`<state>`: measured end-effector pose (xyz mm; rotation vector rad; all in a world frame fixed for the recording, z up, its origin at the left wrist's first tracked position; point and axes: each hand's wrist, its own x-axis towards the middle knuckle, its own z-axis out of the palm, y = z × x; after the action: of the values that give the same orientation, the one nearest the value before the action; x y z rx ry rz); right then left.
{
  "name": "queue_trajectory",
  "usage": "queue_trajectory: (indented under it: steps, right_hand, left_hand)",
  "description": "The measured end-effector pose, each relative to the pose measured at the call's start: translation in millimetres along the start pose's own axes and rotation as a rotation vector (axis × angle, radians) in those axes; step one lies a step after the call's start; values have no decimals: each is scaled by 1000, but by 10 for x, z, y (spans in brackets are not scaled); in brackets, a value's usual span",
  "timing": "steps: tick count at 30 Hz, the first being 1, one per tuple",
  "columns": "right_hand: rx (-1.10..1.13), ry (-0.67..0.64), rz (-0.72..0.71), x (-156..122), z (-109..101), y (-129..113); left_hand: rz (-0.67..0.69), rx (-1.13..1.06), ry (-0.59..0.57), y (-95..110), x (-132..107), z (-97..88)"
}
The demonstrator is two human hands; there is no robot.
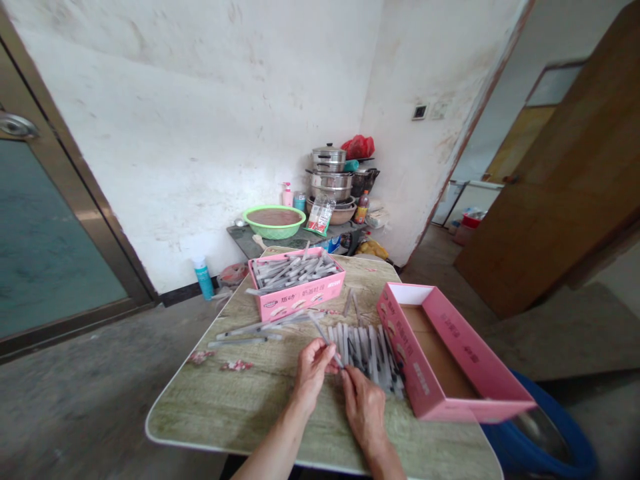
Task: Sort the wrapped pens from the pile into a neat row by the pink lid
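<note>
Head view: a slim translucent pen-like stick is pinched by the fingers of the left hand and, at its lower end, of the right hand, above the surface toward its near edge. Just right lies a row of similar sticks, beside an open pink box that seems to overhang the right edge. Toward the far edge, a heaped pink carton holds more. A bump could tip the overhanging box; a brushing wrist could scatter the loose row.
</note>
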<state>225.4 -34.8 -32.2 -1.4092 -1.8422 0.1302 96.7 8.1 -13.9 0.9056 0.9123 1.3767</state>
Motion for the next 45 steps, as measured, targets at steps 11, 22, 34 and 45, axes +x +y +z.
queue_trajectory:
  steps: [11, 22, 34, 45]
  right_hand:
    - [-15, 75, 37, -28, -8, -26]
    - [-3, 110, 5, -40, -18, -30]
    - [-52, 122, 10, -15, 18, -13]
    - [-98, 24, 60, -132, -174, -46]
  left_hand:
    - [-21, -65, 73, 8, 16, -18]
    - [1, -109, 98, 1, 15, -31]
    - [11, -4, 46, -3, 7, 1]
    - [134, -97, 311, -86, 118, -169]
